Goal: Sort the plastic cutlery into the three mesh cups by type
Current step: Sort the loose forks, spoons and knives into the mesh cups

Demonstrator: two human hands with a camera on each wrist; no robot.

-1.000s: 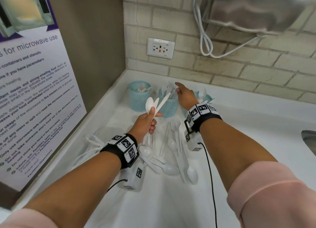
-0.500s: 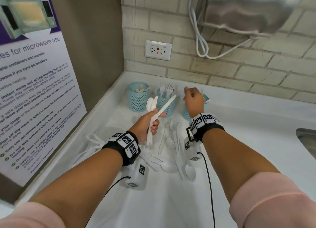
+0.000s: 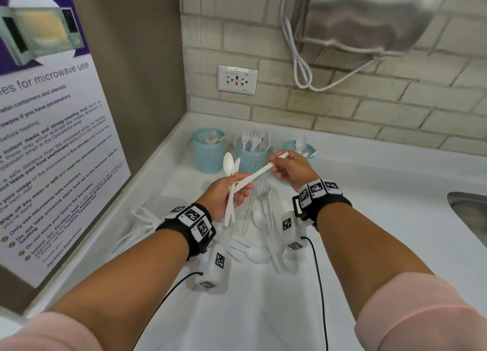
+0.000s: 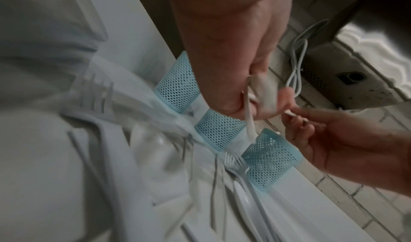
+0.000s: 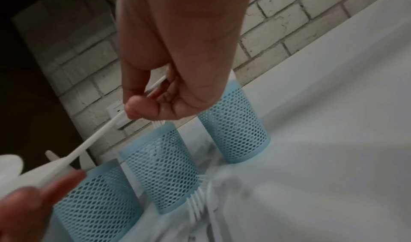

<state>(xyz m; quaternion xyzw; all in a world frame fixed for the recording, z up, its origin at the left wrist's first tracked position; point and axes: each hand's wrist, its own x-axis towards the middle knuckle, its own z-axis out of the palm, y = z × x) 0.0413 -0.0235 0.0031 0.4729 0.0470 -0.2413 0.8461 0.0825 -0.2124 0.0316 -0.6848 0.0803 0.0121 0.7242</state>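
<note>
My left hand (image 3: 237, 190) grips a bundle of white plastic cutlery (image 3: 229, 171) in front of the cups; two spoon bowls stick up from it. One long utensil (image 3: 263, 169) slants out of the bundle to the right, and my right hand (image 3: 278, 166) pinches its handle end (image 5: 153, 87). Its head is hidden in my left hand. Three blue mesh cups stand by the wall: the left cup (image 3: 208, 155) holds knives, the middle cup (image 3: 250, 163) forks, and the right cup (image 3: 309, 150), partly behind my right hand, spoons. Loose forks (image 3: 263, 192) and spoons (image 3: 259, 254) lie on the counter below my hands.
The white counter (image 3: 369, 192) meets a brick wall with an outlet (image 3: 237, 79). A steel dispenser (image 3: 369, 16) with a looped cable (image 3: 300, 60) hangs above. A sink (image 3: 469, 213) is at the right, a poster panel (image 3: 52, 153) at the left. Clear wrappers (image 3: 142, 221) lie near my left wrist.
My right hand came back from the cups to the bundle and took hold of the slanting utensil's handle end. My left hand kept the bundle and barely moved.
</note>
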